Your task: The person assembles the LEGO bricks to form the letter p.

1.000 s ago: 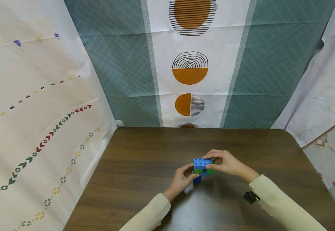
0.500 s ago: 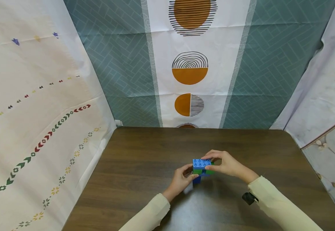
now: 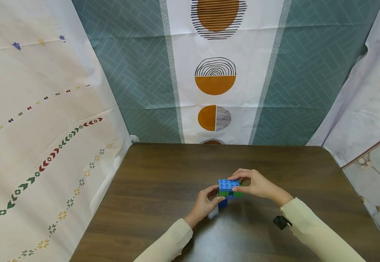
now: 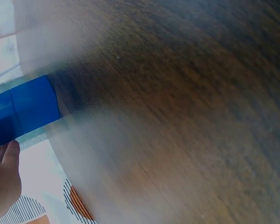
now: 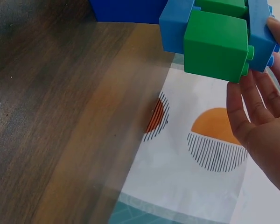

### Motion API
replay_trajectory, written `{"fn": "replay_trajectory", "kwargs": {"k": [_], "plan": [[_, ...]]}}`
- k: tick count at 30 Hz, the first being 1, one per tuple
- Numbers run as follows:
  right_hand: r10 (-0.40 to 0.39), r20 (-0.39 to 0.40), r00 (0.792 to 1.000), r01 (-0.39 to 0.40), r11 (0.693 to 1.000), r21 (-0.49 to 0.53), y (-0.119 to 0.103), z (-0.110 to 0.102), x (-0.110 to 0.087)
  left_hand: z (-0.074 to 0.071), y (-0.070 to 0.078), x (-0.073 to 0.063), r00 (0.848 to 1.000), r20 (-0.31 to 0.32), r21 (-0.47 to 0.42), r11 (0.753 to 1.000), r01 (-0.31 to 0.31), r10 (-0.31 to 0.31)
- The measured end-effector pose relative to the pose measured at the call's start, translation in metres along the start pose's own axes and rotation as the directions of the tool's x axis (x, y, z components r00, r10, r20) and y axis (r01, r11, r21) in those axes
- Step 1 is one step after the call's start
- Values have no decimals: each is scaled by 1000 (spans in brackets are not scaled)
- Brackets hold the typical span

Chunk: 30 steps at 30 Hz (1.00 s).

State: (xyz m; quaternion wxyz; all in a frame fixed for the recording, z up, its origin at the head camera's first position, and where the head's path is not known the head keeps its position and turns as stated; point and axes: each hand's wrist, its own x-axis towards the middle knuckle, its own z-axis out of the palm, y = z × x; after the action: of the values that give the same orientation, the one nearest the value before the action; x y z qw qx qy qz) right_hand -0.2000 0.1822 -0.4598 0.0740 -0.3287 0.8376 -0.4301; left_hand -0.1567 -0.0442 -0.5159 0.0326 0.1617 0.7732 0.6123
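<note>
A small structure of studded toy building bricks stands on the brown table, blue and green in layers. On its top lies a blue brick (image 3: 228,184), studs up, which my right hand (image 3: 257,185) pinches between thumb and fingers. Under it, green bricks (image 5: 217,45) show in the right wrist view, one jutting out. A dark blue base (image 3: 223,203) forms the foot; two stacked blue bricks (image 4: 36,103) appear in the left wrist view. My left hand (image 3: 204,203) grips the structure's left side between thumb and fingers. Its far side is hidden.
The wooden table (image 3: 150,189) extends around both hands. Behind it hangs a teal and white cloth (image 3: 214,120) with orange circles. Patterned cloths flank the table left and right. A small black device (image 3: 282,222) sits at the right sleeve cuff.
</note>
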Motion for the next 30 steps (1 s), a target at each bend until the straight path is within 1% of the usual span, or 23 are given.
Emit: {"fn": "replay_trajectory", "kwargs": {"k": [5,12,13,19,20,26,27,30], "plan": [[-16,-8,1000,16,1000,-13,0,0,0,0,1,0,1000,-3,4,1000,3,-3],[-7,-5,1000,7,1000,-24,-1,0,0,0,2,0,1000,-1,13,1000,12,-12],[-5,-3,1000,5,1000,-28,-1,0,0,1,-2,1,1000,-1,16,1000,16,-16],[9,6,1000,-9,1000,-19,-3,0,1,5,-38,9,999,5,5,999,40,-40],[9,6,1000,-9,1000,-16,-3,0,1,5,-40,9,999,6,5,999,36,-36],[8,6,1000,-8,1000,-5,-1,1,1,5,-39,9,1000,1,0,1000,14,-14],[8,6,1000,-8,1000,-6,-1,1,1,5,-36,8,1000,2,-4,1000,13,-13],[6,4,1000,-6,1000,-17,-2,1,0,4,-22,5,1000,2,-11,1000,2,-2]]}}
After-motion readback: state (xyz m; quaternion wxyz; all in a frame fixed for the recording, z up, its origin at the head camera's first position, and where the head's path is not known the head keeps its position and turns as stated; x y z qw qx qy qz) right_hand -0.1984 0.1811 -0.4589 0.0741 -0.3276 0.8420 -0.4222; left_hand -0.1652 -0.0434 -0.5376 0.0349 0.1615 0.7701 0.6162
